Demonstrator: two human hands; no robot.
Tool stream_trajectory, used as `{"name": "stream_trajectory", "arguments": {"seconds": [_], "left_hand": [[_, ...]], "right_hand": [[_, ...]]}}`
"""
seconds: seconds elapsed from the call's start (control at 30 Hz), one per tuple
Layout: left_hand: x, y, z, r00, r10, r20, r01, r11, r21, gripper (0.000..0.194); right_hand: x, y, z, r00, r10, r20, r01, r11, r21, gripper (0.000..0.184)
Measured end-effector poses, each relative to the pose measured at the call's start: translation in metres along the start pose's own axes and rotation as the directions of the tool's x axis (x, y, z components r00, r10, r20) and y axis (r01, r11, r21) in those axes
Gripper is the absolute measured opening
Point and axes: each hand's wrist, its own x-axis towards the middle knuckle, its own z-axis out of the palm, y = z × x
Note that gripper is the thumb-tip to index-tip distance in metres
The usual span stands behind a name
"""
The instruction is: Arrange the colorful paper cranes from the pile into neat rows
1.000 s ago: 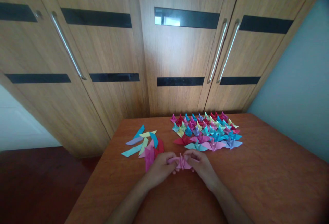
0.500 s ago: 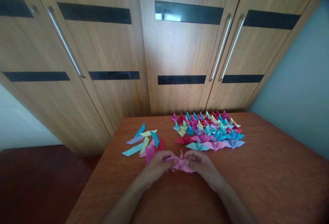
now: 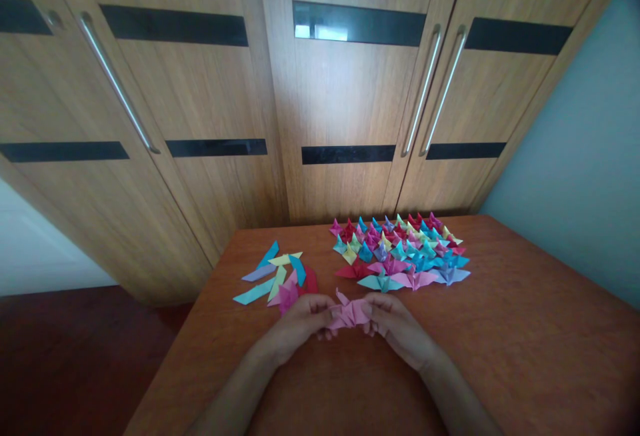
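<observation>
A pink origami crane [image 3: 349, 315] is held just above the table between my two hands, its narrow tip pointing up and away. My left hand [image 3: 306, 319] pinches the crane's left wing between thumb and fingers. On the other side, my right hand [image 3: 393, 321] grips the right wing the same way. Just past my left hand lie folded paper strips [image 3: 257, 291] in blue, yellow, lilac, red and pink. Beyond my right hand, finished paper cranes [image 3: 383, 281] in many colours stand in close rows.
The brown wooden table [image 3: 525, 329] reaches back to a wooden wardrobe [image 3: 345, 96] with dark inset bands. Long metal handles [image 3: 423, 89] run down its doors. A pale blue wall [image 3: 570, 156] rises along the right side.
The crane has turned a little in my hands, its tip now leaning left, and my fingers have moved outward along the wings. The whole view has shifted slightly.
</observation>
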Motion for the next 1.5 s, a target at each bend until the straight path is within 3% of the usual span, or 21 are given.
{"name": "stream_trajectory", "arguments": {"seconds": [0.33, 0.63, 0.77, 0.83, 0.93, 1.0, 1.03, 1.1, 1.2, 1.5], "left_hand": [[-0.002, 0.003, -0.002, 0.997, 0.042, -0.07, -0.061, 0.953, -0.298, 0.026], [-0.002, 0.001, -0.005, 0.994, 0.077, -0.084, -0.097, 0.957, -0.274, 0.026], [0.0, 0.004, -0.003, 0.989, 0.069, -0.128, -0.086, 0.988, -0.127, 0.029], [0.003, 0.003, -0.002, 0.984, 0.055, -0.167, -0.063, 0.997, -0.044, 0.03], [0.007, 0.001, 0.0, 0.971, 0.045, -0.233, -0.029, 0.997, 0.071, 0.032], [0.009, 0.0, 0.001, 0.963, 0.052, -0.266, -0.018, 0.992, 0.128, 0.031], [0.009, -0.001, 0.002, 0.959, 0.055, -0.277, -0.014, 0.989, 0.147, 0.03], [0.009, -0.001, 0.002, 0.957, 0.059, -0.286, -0.011, 0.986, 0.167, 0.029], [0.009, -0.002, 0.003, 0.958, 0.074, -0.277, -0.023, 0.982, 0.185, 0.029], [0.014, -0.013, 0.003, 0.974, 0.129, -0.186, -0.075, 0.959, 0.272, 0.028]], "right_hand": [[0.002, 0.003, -0.007, 0.999, -0.029, -0.023, 0.034, 0.966, 0.255, 0.026], [0.008, 0.007, -0.01, 0.982, -0.057, -0.178, 0.106, 0.956, 0.274, 0.026], [0.012, 0.009, -0.01, 0.959, -0.135, -0.249, 0.15, 0.988, 0.045, 0.028], [0.012, 0.009, -0.011, 0.926, -0.203, -0.32, 0.172, 0.977, -0.124, 0.027], [0.009, 0.008, -0.01, 0.789, -0.402, -0.465, 0.212, 0.888, -0.408, 0.026], [0.004, 0.008, -0.005, 0.706, -0.545, -0.453, 0.207, 0.77, -0.603, 0.025], [0.001, 0.008, -0.002, 0.699, -0.587, -0.408, 0.197, 0.706, -0.68, 0.023], [-0.004, 0.009, 0.006, 0.742, -0.606, -0.288, 0.192, 0.603, -0.775, 0.021], [-0.008, 0.012, 0.016, 0.807, -0.567, -0.162, 0.212, 0.535, -0.818, 0.017], [-0.01, 0.019, 0.018, 0.87, -0.483, -0.093, 0.23, 0.566, -0.792, 0.027]]}}
